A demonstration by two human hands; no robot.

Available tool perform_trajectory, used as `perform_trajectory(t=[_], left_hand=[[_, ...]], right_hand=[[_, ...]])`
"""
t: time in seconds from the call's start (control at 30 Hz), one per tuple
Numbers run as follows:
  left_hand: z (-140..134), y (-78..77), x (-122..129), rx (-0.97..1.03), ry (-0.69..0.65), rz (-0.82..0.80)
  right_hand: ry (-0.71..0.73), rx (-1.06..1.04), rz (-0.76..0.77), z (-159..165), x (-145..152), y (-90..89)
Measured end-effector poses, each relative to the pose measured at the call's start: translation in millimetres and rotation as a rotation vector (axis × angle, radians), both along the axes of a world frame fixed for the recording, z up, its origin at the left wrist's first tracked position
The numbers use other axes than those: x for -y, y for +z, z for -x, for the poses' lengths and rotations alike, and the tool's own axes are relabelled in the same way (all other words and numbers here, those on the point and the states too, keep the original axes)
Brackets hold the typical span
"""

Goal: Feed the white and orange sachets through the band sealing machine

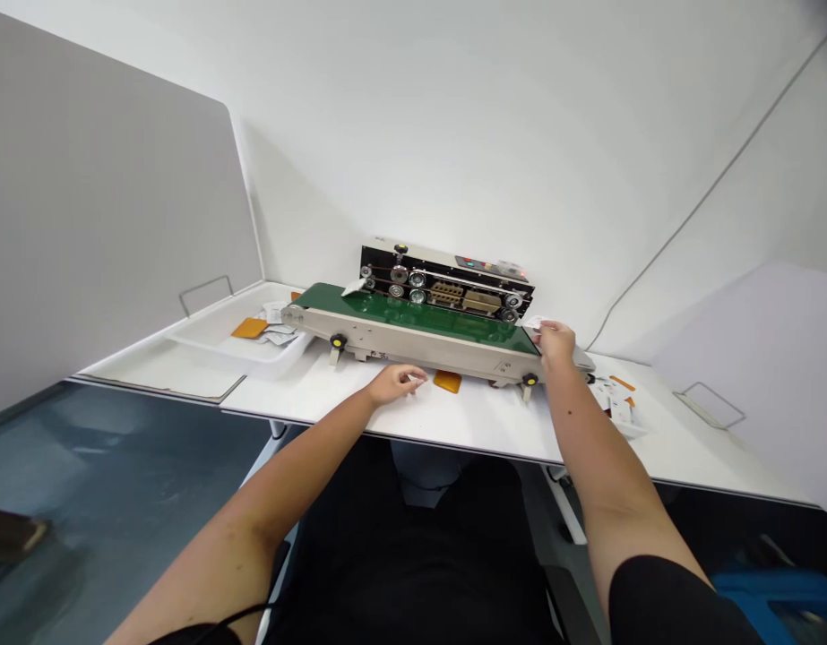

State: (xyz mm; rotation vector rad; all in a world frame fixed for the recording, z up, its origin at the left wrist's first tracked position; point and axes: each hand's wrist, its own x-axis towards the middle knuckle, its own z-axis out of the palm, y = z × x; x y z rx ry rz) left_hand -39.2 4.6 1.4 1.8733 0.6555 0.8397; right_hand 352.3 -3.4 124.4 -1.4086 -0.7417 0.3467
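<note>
A band sealing machine point(446, 278) stands against the wall, its green conveyor belt point(419, 313) running along the front. At the belt's right end, my right hand point(556, 342) pinches a small white packet point(535, 324), mostly hidden by the fingers. Another white packet point(354, 287) lies tilted near the belt's left end, beside the rollers. My left hand point(394, 383) hovers over the table's front part, its fingers loosely curled and apart with nothing visible in them. Just to its right, an orange-yellow packet point(447, 382) lies on the table below the conveyor frame.
On the left, a white tray point(279, 365) holds orange and white packets. More packets point(615, 394) sit in a container at the right, partly behind my forearm. Black knobs point(338, 342) project from the conveyor's front. Grey partitions point(117, 179) flank the white table point(305, 394).
</note>
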Motion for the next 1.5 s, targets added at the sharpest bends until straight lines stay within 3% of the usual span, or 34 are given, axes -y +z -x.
perform_trajectory(t=[0.1,0.27,0.37,0.43,0.5,0.57,0.63,0.7,0.77,0.87,1.0,1.17,1.3,1.37,1.5], left_hand=[[0.5,1.0,0.7,-0.002,0.009,0.001],[0.7,1.5,1.1,0.003,0.026,0.011],[0.7,0.2,-0.1,0.004,0.035,0.006],[0.5,-0.5,-0.8,0.009,0.032,-0.004],[-0.2,-0.8,-1.0,0.007,0.031,-0.014],[-1.0,-0.9,-0.6,-0.006,0.042,-0.016],[-1.4,-1.2,0.0,-0.017,0.052,-0.009],[-1.1,-1.4,0.4,-0.021,0.057,-0.014],[0.0,-1.3,0.8,-0.02,0.055,-0.043],[1.8,-0.8,1.4,-0.012,0.042,-0.069],[1.9,-0.3,1.5,-0.008,0.033,-0.075],[0.1,-2.3,-0.1,-0.018,0.055,-0.116],[-0.9,-5.0,-0.3,-0.012,0.042,-0.088],[-0.7,-5.6,0.1,-0.014,0.038,-0.066],[0.5,-5.4,0.8,-0.022,0.037,-0.044]], right_hand=[[0.099,-0.145,0.067,-4.1,-22.2,5.1],[0.242,-0.149,0.143,6.1,-38.8,10.8],[0.046,0.065,0.131,15.6,-27.9,9.2],[-0.186,0.347,0.026,29.9,-11.4,3.5],[-0.241,0.603,-0.093,52.6,9.4,-8.8],[-0.005,0.806,-0.104,81.4,30.9,-29.3],[0.342,0.953,-0.02,111.1,49.6,-56.5],[0.581,1.02,0.052,136.2,62.7,-86.2],[0.677,1.035,0.085,153.3,69.1,-112.7],[0.677,1.058,0.196,163.2,68.7,-136.5],[0.778,1.114,0.366,160.9,69.1,-138.9],[1.065,1.145,0.206,164.1,96.4,-131.9],[1.153,1.068,0.097,166.3,116.8,-135.1],[1.11,0.952,0.056,162.0,120.6,-138.1],[0.857,0.757,0.024,151.4,120.0,-141.7]])
